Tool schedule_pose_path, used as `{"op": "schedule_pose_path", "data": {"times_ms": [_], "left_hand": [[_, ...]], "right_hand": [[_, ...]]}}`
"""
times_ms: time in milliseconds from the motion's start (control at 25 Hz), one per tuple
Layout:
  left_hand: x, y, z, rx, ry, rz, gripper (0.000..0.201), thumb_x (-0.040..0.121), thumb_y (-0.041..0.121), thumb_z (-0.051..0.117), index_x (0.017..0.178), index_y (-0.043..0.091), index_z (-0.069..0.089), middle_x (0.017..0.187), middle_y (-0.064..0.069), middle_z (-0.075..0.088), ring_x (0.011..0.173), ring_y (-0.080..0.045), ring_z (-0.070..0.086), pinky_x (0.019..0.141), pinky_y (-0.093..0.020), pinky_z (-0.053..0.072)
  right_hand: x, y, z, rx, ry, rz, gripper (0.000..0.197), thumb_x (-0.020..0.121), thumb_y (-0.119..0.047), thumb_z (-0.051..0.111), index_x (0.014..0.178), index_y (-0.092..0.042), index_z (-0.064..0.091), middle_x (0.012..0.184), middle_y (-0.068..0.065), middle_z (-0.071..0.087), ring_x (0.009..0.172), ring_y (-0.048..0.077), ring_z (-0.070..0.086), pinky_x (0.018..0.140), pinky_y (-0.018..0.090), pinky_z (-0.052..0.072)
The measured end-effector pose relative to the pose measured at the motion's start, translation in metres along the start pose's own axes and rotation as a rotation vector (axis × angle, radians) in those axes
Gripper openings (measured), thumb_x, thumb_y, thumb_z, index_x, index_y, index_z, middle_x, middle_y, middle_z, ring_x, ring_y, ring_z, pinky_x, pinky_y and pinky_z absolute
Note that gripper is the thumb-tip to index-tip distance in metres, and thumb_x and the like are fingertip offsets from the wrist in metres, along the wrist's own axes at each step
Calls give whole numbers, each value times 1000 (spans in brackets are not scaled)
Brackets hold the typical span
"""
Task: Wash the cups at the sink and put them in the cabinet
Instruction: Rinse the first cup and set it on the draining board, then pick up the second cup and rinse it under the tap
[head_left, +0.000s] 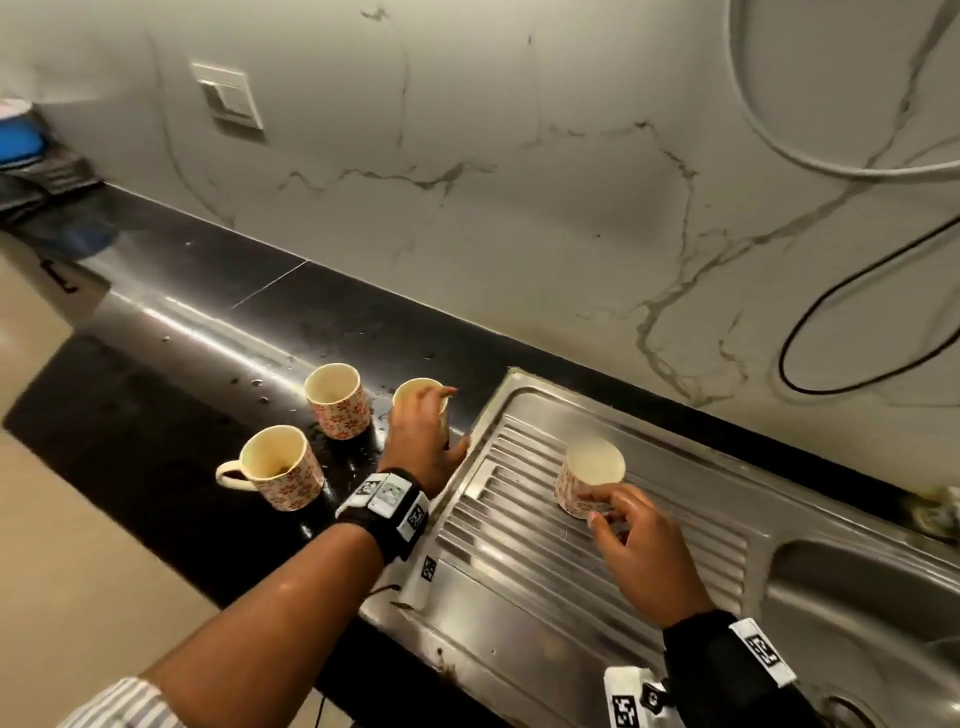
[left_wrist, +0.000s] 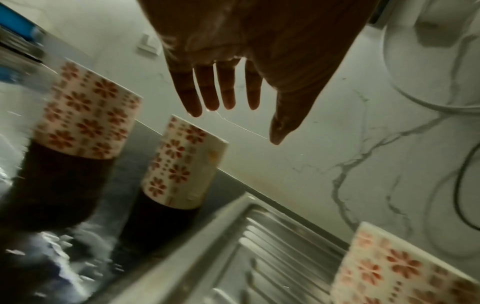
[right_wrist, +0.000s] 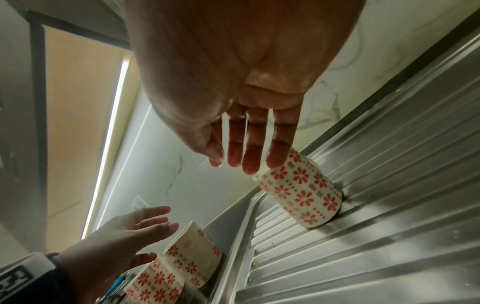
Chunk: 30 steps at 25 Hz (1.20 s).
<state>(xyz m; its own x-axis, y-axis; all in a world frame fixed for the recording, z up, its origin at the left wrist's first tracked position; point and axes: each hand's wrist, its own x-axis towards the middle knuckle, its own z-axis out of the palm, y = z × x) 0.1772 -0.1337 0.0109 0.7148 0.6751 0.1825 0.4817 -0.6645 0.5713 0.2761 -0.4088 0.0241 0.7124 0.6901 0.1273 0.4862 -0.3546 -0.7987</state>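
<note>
Our left hand (head_left: 421, 441) hovered spread over the cup (head_left: 422, 397) standing upright just left of the drainboard (head_left: 519, 597). Our right hand (head_left: 644, 551), fingers loose and straight, touched the cup on the ribs (head_left: 589, 475), gripping nothing. The left hand was nearer its cup.

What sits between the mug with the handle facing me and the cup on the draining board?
In the head view, the left hand and its wristband lie between the handled mug and the cup on the draining board.
</note>
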Motion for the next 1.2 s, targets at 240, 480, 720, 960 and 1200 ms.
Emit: {"op": "schedule_pose_path", "data": {"times_ms": [240,480,720,960,1200], "left_hand": [[41,-41,-2,183,-104,-133,101,69,51,85,149,20,32,147,-5,41,134,-31,42,109,-49,42],[53,-55,13,36,-111,-157,96,68,28,89,148,12,37,142,-17,44,129,-35,48,110,-43,40],[-7,-16,-25,-53,-19,-32,94,61,21,95,143,12,49,134,-16,57,122,-34,55,104,-40,43],[-88,124,0,-272,-103,375,95,57,57,79,140,17,54,131,1,60,114,-10,56,98,-26,46],[-152,276,110,-347,-421,576,105,57,57,83,149,38,36,134,12,56,120,-5,55,100,-36,51]], "right_hand": [[-1,-7,7,3,-106,-35,28,94,-7,63,109,-28,70,114,-14,65,92,2,65,75,7,49],[-15,0,-13,-28,-77,-44,26,93,-9,64,109,-28,71,111,-16,67,95,-1,64,77,9,50],[-28,14,-29,5,-21,2,25,92,-9,64,111,-22,73,109,-13,68,95,0,62,78,9,47],[-69,33,-77,118,-126,27,73,82,-29,79,142,-48,42,136,-22,49,119,-1,50,82,13,51],[-145,103,-159,257,101,105,99,67,-44,89,148,-42,31,146,-15,45,133,5,46,105,30,46]]}}
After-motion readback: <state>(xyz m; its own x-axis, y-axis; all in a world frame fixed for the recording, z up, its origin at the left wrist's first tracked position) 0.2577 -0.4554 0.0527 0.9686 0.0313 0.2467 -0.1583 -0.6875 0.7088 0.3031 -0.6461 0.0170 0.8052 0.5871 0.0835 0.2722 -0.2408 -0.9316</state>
